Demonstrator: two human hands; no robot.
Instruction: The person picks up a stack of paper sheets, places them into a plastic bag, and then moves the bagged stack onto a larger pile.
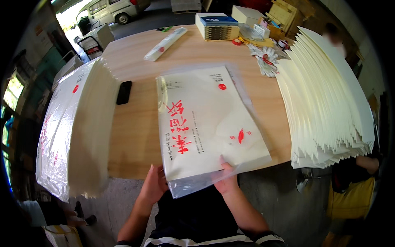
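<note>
A stack of large white paper sheets (pixel 212 123) with red and black print lies in a clear plastic bag (pixel 185 187) at the table's near edge. My right hand (pixel 226 180) grips its near edge, the thumb on top and the fingers hidden underneath. At the near left corner is my left hand (pixel 155 184), thumb raised and fingers apart, some of them partly hidden by the bag. The bag's near end, a loose flap of plastic, hangs past the sheets toward me.
Bagged paper packs are piled on the left (pixel 61 111), beside a black phone (pixel 124 92). A tall fanned stack of white sheets (pixel 325 103) stands right. Farther back are a roll of clear plastic (pixel 165 44), a blue-topped box (pixel 217 26), white gloves (pixel 265 61) and red tape (pixel 236 42). Other people stand nearby.
</note>
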